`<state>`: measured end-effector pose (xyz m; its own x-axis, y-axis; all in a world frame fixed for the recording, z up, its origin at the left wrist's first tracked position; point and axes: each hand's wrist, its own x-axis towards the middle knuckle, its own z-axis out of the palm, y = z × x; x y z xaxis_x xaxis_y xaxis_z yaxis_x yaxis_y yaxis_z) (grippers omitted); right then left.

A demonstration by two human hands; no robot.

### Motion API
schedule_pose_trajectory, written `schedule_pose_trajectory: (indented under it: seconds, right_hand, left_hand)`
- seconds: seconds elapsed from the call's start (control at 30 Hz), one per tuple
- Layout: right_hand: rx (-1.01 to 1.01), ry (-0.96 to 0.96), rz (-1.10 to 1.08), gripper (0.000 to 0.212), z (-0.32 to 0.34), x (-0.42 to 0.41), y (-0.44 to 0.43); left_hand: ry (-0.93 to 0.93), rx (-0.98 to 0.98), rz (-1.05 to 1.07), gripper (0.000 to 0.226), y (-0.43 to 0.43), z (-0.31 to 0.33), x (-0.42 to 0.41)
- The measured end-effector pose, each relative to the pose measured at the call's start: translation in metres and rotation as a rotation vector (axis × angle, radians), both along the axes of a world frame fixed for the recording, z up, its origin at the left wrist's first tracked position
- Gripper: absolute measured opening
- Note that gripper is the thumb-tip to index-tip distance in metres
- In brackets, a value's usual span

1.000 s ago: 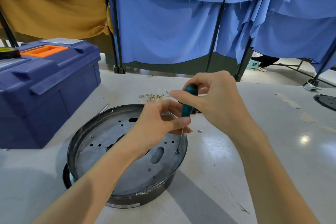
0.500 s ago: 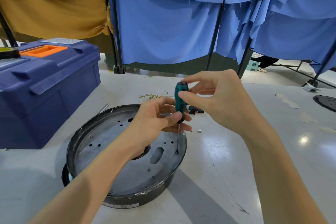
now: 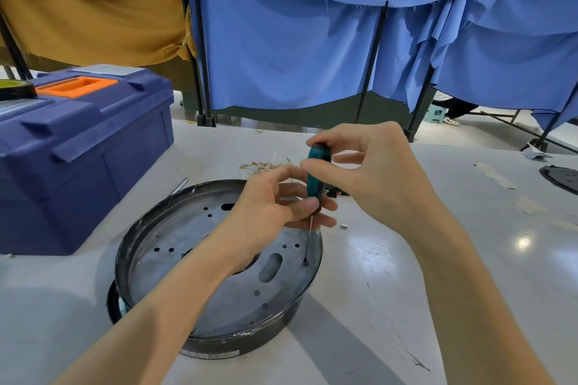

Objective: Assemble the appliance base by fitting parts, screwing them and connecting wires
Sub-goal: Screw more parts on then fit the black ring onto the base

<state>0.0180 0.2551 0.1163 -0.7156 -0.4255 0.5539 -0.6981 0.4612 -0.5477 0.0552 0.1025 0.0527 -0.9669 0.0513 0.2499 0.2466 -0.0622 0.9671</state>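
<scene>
— Changed anything on the base (image 3: 281, 297), sitting near on the table (image 3: 391, 275)?
— Kept the tip in the same screw (image 3: 305, 262) by its right rim; brought the screwdriver (image 3: 315, 178) upright from a lean.
— Held how?
— Pinched low on the handle by the left grip (image 3: 266, 212), at the top by the right grip (image 3: 375, 172).
— Meaning?
— Squared up for clean turns; probably still driving that screw. Left the wire bits (image 3: 266, 164) farther back unconnected.
</scene>
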Motion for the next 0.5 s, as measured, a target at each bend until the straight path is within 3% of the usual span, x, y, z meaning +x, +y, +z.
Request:
schedule_pose_trajectory:
  seconds: [0.2,0.37,0.5]
  right_hand:
    - [0.029,-0.002,-0.07,0.048,-0.001,-0.001,0.002]
    - [0.055,-0.061,0.094,0.022,-0.002,0.0,0.002]
    - [-0.022,-0.087,0.159,0.039,-0.004,0.005,-0.01]
  left_hand:
    - [-0.012,0.004,0.042,0.024,0.002,-0.001,-0.001]
    - [0.017,-0.043,-0.015,0.025,0.005,-0.001,0.0]
    - [0.021,-0.112,0.029,0.045,0.004,0.0,0.0]
